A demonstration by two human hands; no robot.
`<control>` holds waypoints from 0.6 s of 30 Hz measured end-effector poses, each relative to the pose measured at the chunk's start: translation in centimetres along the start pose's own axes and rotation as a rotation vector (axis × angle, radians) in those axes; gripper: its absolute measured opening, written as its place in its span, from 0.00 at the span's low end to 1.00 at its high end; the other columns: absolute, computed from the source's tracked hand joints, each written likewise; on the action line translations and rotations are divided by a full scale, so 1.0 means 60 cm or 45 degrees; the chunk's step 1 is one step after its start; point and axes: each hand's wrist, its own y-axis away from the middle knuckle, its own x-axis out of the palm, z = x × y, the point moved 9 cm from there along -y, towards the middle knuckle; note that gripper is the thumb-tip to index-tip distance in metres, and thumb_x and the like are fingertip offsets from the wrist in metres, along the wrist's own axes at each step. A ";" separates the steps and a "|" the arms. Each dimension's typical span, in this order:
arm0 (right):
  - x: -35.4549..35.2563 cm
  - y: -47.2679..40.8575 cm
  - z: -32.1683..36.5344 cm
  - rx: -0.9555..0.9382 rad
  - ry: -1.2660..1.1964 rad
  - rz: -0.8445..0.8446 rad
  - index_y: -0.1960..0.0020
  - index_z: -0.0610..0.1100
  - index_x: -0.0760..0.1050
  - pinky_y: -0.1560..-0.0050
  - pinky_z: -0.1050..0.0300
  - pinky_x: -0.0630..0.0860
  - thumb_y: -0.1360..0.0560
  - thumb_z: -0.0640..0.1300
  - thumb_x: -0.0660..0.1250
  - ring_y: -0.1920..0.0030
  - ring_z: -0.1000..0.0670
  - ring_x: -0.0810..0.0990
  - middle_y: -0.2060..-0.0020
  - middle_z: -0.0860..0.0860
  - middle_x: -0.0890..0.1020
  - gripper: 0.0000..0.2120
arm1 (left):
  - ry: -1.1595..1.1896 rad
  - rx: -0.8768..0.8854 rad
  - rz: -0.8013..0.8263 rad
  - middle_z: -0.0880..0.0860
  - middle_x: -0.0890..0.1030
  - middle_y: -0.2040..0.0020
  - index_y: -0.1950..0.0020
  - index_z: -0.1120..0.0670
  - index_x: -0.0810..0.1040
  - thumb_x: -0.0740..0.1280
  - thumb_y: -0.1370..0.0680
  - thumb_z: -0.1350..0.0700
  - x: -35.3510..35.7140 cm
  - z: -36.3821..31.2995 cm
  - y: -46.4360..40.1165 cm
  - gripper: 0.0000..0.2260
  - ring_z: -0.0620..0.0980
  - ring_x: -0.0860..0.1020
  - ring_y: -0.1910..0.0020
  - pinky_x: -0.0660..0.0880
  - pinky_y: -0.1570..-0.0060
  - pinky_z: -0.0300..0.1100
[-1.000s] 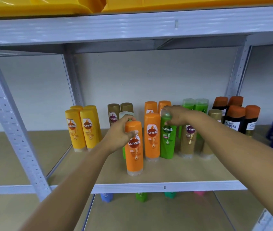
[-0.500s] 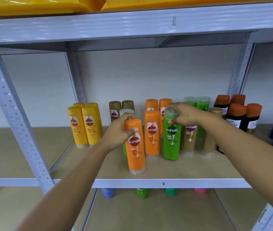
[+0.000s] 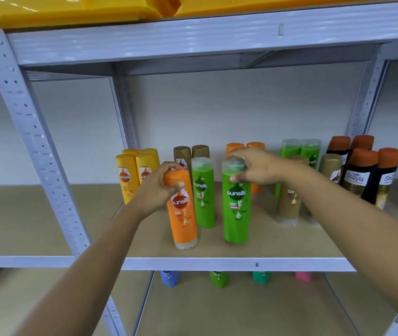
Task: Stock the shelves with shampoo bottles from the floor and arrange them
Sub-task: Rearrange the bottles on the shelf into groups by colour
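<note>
Most of the stocking looks done, honestly. Going left to right along the brown board shelf (image 3: 290, 246): a cluster of tall yellow plastic bottles (image 3: 125, 180) at the far left of the row, then gold-capped brown bottles (image 3: 183, 155) at the back. The person's left hand (image 3: 155, 191) is curled round the top of an orange Sunsilk bottle (image 3: 183, 214) standing near the front edge, with a green Sunsilk bottle (image 3: 203, 195) just behind it. The right hand (image 3: 257, 167) pinches the cap of another tall green Sunsilk bottle (image 3: 236, 204), also up front. Behind that sit orange bottles (image 3: 234, 147), pale-capped green bottles (image 3: 300, 149), tan bottles (image 3: 289, 202) and black bottles with rust-orange caps (image 3: 360, 170) on the right. So what's left seems to be sorting: those two front bottles probably need sliding in with their colour groups. The floor isn't in view, so can't tell if more are waiting.
</note>
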 end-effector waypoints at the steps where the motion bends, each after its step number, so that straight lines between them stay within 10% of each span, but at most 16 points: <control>1: 0.009 -0.009 0.015 -0.012 -0.021 0.007 0.31 0.48 0.69 0.39 0.57 0.70 0.28 0.49 0.72 0.37 0.47 0.73 0.34 0.48 0.74 0.28 | -0.002 -0.004 -0.008 0.46 0.74 0.43 0.39 0.45 0.70 0.69 0.24 0.55 -0.010 0.008 0.002 0.16 0.46 0.75 0.47 0.74 0.57 0.34; 18: 0.144 -0.199 0.154 0.000 -0.094 0.044 0.31 0.47 0.69 0.42 0.60 0.66 0.27 0.45 0.72 0.35 0.44 0.71 0.34 0.45 0.73 0.26 | 0.196 -0.044 -0.035 0.49 0.76 0.42 0.37 0.48 0.73 0.69 0.23 0.57 -0.096 0.112 0.003 0.16 0.48 0.78 0.46 0.77 0.51 0.40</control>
